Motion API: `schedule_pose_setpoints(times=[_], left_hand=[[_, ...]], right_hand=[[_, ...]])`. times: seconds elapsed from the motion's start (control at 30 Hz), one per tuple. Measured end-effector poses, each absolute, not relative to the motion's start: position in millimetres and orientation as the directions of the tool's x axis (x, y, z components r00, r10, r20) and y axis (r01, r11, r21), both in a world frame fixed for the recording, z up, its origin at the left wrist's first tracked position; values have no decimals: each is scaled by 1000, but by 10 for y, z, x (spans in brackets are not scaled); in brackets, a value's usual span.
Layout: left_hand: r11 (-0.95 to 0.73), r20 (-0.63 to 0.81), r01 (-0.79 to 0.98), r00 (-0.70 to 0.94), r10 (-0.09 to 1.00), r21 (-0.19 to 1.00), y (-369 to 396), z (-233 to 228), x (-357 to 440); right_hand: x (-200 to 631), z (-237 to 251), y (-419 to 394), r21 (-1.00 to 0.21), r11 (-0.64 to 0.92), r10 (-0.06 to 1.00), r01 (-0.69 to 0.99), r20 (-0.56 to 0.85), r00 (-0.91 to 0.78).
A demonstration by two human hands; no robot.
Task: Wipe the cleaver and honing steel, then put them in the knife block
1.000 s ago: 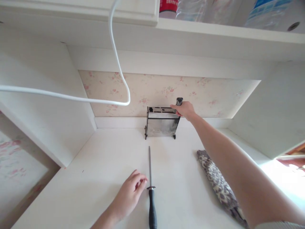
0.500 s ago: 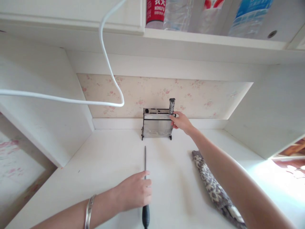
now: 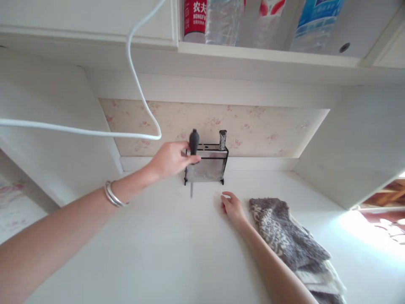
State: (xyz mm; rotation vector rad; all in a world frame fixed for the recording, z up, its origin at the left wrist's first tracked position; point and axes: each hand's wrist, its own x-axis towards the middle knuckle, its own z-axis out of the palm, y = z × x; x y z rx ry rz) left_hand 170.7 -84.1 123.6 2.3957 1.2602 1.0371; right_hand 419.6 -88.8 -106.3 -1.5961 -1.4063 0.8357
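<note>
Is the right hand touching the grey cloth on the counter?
Apart. The head view shows a strip of white counter between the right hand and the grey cloth.

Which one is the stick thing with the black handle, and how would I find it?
Look at the back of the white counter, where a metal knife rack stands against the flowery wall. The sharpening steel is at the rack's left end, held upright by the left hand. Its rounded black handle and thin round rod set it apart from the grey knife handle sticking up on the right.
</note>
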Motion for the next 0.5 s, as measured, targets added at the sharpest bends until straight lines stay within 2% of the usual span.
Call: schedule_pose_setpoints(times=[0.1,0.17,0.3,0.5], left_hand=[[-577,561,422,178,809,699,-629,1479,1707],[-574,592,245,-1,806,782,-487,1585,1705],[-602,608,95,-203,768,793,-230,1680,1706],[-605,602,90,-293,743,791,18,1666,1753]], right_hand=[[4156,-1194,-959,-873,6,991,487,69,111],[4150,-1230,-966,-861,21,991,508,85,104],[4161,-1244,-953,-845,38,988,534,113,109],[4162,-1243,-971,-827,63,985,559,143,100]])
